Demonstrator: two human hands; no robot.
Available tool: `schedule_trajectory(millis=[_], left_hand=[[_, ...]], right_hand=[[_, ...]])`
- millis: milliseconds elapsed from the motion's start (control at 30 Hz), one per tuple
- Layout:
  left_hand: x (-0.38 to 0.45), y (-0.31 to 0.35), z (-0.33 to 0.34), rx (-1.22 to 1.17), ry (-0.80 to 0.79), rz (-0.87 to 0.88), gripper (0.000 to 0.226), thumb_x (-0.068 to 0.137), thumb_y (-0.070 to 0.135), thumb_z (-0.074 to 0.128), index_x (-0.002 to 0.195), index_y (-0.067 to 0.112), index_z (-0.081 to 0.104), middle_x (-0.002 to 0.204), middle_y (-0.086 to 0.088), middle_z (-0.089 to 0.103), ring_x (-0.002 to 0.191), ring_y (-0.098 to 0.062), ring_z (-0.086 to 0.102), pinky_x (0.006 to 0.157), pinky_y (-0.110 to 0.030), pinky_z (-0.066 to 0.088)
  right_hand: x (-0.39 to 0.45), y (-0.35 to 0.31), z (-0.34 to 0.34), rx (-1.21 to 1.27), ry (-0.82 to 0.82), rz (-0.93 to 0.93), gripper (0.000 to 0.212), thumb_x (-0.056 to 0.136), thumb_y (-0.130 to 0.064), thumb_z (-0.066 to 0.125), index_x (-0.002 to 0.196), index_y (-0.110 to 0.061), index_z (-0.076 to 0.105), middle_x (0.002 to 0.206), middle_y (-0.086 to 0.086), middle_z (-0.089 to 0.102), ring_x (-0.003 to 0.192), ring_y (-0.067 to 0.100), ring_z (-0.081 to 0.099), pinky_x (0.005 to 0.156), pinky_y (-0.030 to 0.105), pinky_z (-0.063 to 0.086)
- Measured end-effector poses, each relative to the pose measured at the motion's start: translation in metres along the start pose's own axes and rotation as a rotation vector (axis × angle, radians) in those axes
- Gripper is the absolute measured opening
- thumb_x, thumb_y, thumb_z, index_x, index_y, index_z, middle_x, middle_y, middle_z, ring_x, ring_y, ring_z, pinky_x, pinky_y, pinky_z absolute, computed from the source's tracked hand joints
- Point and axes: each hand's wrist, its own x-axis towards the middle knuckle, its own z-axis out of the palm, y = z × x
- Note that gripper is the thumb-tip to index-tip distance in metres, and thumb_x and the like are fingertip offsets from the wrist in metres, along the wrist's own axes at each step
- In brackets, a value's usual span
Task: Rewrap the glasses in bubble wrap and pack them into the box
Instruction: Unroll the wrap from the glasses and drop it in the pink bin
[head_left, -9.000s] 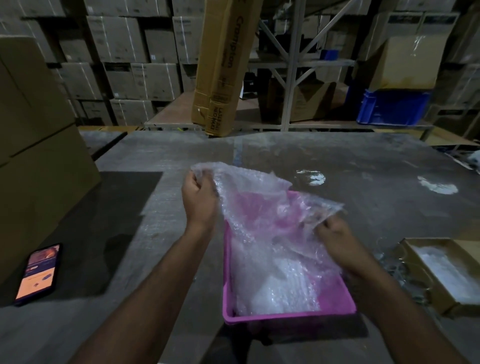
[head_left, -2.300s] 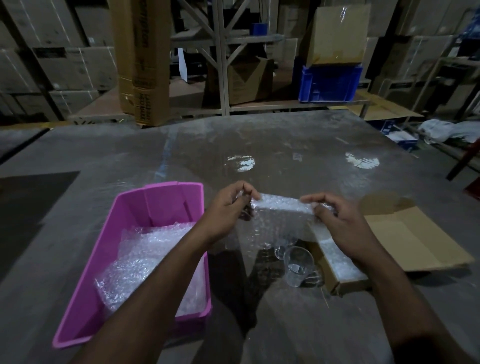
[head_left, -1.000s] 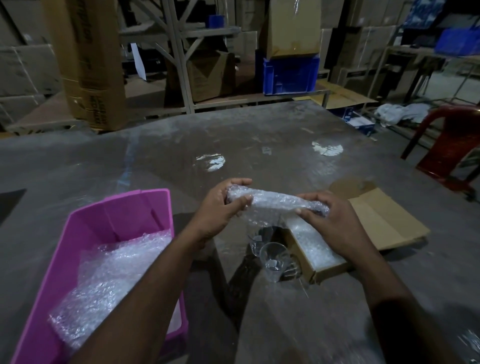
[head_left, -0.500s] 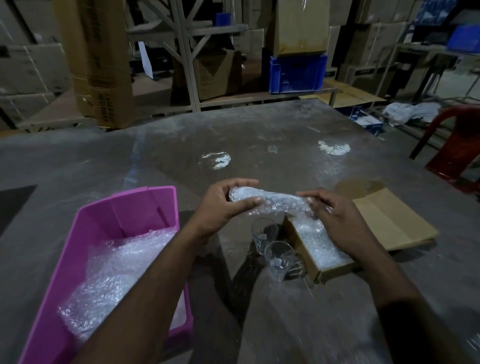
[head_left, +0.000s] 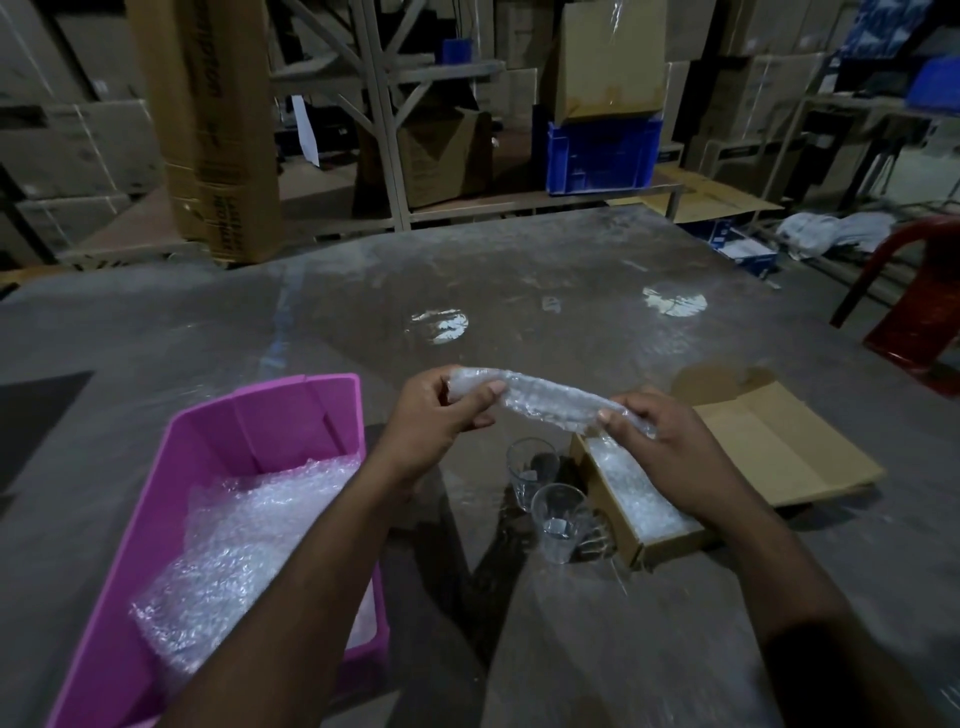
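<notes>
While my left grip curls round one end of the bubble-wrap roll, my right grip pinches the other end, so the roll hangs stretched between them above the counter. Whether a glass sits inside it I cannot tell. Below, two bare glasses stand upright, just beside the open cardboard box (lined with bubble wrap). On my left, the pink bin holds more loose wrap.
</notes>
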Motion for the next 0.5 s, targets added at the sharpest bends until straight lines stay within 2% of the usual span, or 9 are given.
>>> schedule_trajectory(millis=[100, 133, 200, 267, 333, 433, 500], left_hand=[[-0.004, -0.001, 0.012, -0.18, 0.049, 0.002, 0.014, 0.088, 0.006, 0.074, 0.099, 0.005, 0.067, 0.094, -0.011, 0.074, 0.088, -0.022, 0.072, 0.082, -0.037, 0.062], [-0.005, -0.003, 0.016, -0.193, 0.073, 0.003, 0.02, 0.084, 0.004, 0.078, 0.1, 0.004, 0.065, 0.093, -0.012, 0.074, 0.086, -0.023, 0.072, 0.08, -0.038, 0.061], [-0.008, -0.005, 0.023, -0.171, 0.132, 0.012, 0.027, 0.078, 0.002, 0.082, 0.098, 0.002, 0.064, 0.09, -0.013, 0.074, 0.083, -0.024, 0.072, 0.075, -0.037, 0.06], [-0.009, -0.005, 0.026, -0.183, 0.209, 0.03, 0.029, 0.075, -0.003, 0.083, 0.097, 0.004, 0.065, 0.091, -0.013, 0.074, 0.084, -0.023, 0.072, 0.072, -0.033, 0.059], [-0.007, -0.007, 0.026, -0.188, 0.302, 0.048, 0.031, 0.074, -0.004, 0.084, 0.097, 0.007, 0.066, 0.092, -0.011, 0.073, 0.086, -0.022, 0.071, 0.074, -0.036, 0.061], [-0.006, -0.014, 0.022, -0.007, 0.444, 0.12, 0.026, 0.073, 0.006, 0.087, 0.092, 0.008, 0.069, 0.088, -0.011, 0.074, 0.079, -0.019, 0.068, 0.075, -0.043, 0.059], [-0.007, -0.019, 0.019, 0.19, 0.486, 0.153, 0.02, 0.075, 0.013, 0.088, 0.083, 0.015, 0.07, 0.081, -0.006, 0.074, 0.073, -0.013, 0.066, 0.069, -0.039, 0.056]], right_hand=[[-0.003, -0.005, 0.006, 0.097, -0.024, 0.012, 0.011, 0.098, -0.031, 0.061, 0.106, -0.033, 0.069, 0.093, -0.013, 0.072, 0.084, 0.003, 0.067, 0.073, 0.031, 0.054], [-0.004, -0.007, 0.009, 0.146, -0.036, 0.015, 0.016, 0.098, -0.026, 0.063, 0.111, -0.034, 0.067, 0.088, -0.014, 0.072, 0.08, 0.004, 0.067, 0.07, 0.031, 0.055], [-0.008, -0.013, 0.015, 0.191, -0.06, 0.013, 0.026, 0.097, -0.02, 0.065, 0.12, -0.034, 0.062, 0.066, -0.014, 0.061, 0.061, 0.004, 0.057, 0.058, 0.021, 0.047], [-0.013, -0.016, 0.021, 0.234, -0.089, 0.026, 0.035, 0.096, -0.023, 0.067, 0.125, -0.039, 0.056, 0.062, -0.002, 0.056, 0.058, 0.008, 0.052, 0.057, 0.021, 0.042], [-0.017, -0.017, 0.026, 0.301, -0.106, 0.062, 0.037, 0.095, -0.026, 0.068, 0.123, -0.044, 0.052, 0.076, 0.017, 0.065, 0.065, 0.018, 0.061, 0.061, 0.032, 0.046], [-0.025, -0.024, 0.026, 0.341, -0.126, 0.043, 0.044, 0.096, -0.021, 0.067, 0.13, -0.041, 0.05, 0.081, 0.01, 0.072, 0.071, 0.015, 0.069, 0.063, 0.03, 0.051], [-0.032, -0.034, 0.022, 0.385, -0.145, 0.0, 0.043, 0.097, -0.014, 0.063, 0.133, -0.036, 0.056, 0.086, 0.002, 0.075, 0.076, 0.01, 0.07, 0.065, 0.022, 0.053]])
